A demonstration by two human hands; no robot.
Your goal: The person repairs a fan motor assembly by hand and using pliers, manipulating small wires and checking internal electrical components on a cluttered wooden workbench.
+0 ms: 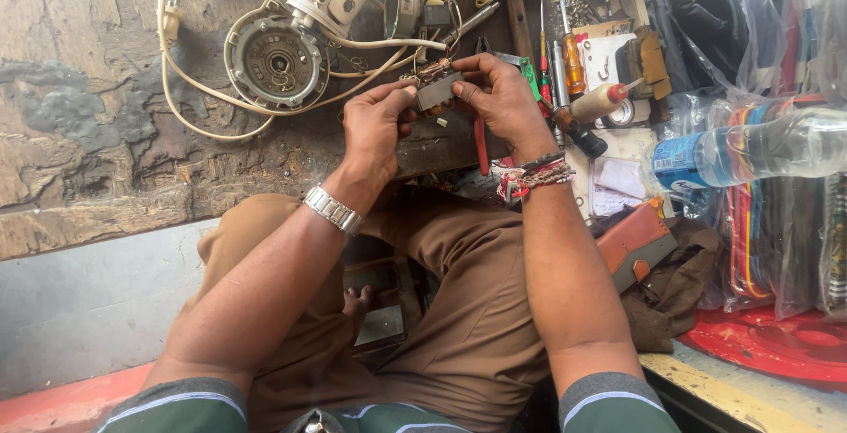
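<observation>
The left hand (375,124) and right hand (498,98) pinch a small dark motor part (437,91) between their fingertips, each closed on one end of it (copper windings show on its top). It sits above the scarred wooden bench (106,71). At ten o'clock from it lies a round motor housing (275,61) ringed by a white cord (190,89). At three o'clock stand screwdrivers (573,63), and farther out a clear plastic bottle (750,151).

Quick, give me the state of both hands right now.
Left hand: closed, gripping the small grey motor part.
Right hand: closed on the same part from the other side.
</observation>
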